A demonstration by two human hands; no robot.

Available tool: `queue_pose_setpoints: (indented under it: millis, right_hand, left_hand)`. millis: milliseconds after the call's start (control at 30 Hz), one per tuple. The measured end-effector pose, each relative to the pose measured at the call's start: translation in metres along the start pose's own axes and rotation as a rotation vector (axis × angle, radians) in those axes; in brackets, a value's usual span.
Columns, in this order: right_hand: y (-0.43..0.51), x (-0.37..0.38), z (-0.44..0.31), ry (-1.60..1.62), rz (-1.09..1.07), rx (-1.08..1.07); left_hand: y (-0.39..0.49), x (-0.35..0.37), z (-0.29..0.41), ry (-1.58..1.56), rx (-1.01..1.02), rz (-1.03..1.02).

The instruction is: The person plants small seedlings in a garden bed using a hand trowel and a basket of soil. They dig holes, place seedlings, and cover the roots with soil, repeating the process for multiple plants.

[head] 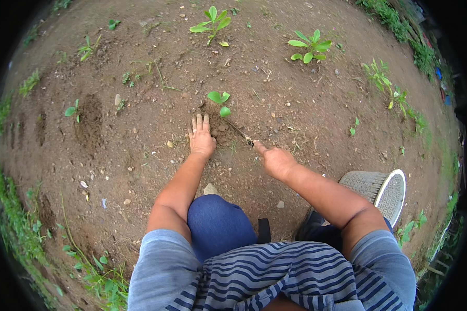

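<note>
My left hand (201, 135) rests palm down on the brown soil, its fingers pointing away from me and slightly apart. To its right is a patch of loosened, darker soil (222, 130). A small seedling (219, 98) with a few rounded green leaves stands at the far side of this patch. My right hand (275, 158) is closed with its index finger stretched forward, around what looks like the handle of a thin, soil-coloured hand tool (239, 130). The tool reaches from my fingertip toward the seedling. Its grip is mostly hidden in my hand.
A pale plastic basket (360, 184) lies tipped on its side beyond my right forearm. Leafy plants (214, 25) (311, 46) grow farther out. A small seedling (72, 111) stands beside a dug patch (89, 122) at left. Weeds (19, 217) edge the plot, and stones dot the ground.
</note>
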State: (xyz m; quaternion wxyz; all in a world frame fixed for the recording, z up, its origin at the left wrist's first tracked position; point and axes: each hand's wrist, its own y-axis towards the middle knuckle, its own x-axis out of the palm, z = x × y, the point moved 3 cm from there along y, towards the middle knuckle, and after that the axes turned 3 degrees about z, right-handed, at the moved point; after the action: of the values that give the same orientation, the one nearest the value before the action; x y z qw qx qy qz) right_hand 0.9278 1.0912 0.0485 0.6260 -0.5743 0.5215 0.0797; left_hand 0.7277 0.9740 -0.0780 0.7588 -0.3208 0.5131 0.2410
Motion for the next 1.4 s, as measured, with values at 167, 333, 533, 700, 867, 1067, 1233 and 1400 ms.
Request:
queue_pose_setpoints:
  millis: [167, 333, 533, 700, 867, 1067, 1233, 1400]
  right_hand:
    - [-0.027, -0.012, 0.022, -0.056, 0.017, -0.068]
    - [-0.024, -0.043, 0.050, -0.087, 0.048, 0.011]
    - [0.014, -0.020, 0.041, 0.014, 0.064, -0.009]
    - [-0.007, -0.010, 0.051, -0.018, 0.025, -0.036]
    - [-0.027, -0.050, 0.072, -0.028, 0.082, -0.026]
    - [0.012, -0.057, 0.065, -0.051, 0.148, -0.005]
    - [-0.003, -0.029, 0.060, -0.072, 0.044, -0.037]
    - [-0.019, -0.041, 0.075, -0.058, 0.049, -0.025]
  left_hand:
    - [-0.007, -0.004, 0.022, 0.208, 0.186, -0.079]
    - [-0.008, 0.002, 0.025, 0.219, 0.199, -0.120]
    - [-0.005, 0.012, 0.037, 0.094, 0.190, -0.128]
    - [-0.010, 0.013, 0.039, -0.022, 0.227, -0.113]
    - [-0.015, 0.018, 0.041, -0.016, 0.313, -0.111]
    - [-0.017, 0.021, 0.043, -0.101, 0.348, -0.097]
    - [-0.016, 0.019, 0.040, -0.123, 0.358, -0.121]
    - [-0.016, 0.014, 0.037, -0.290, 0.349, -0.055]
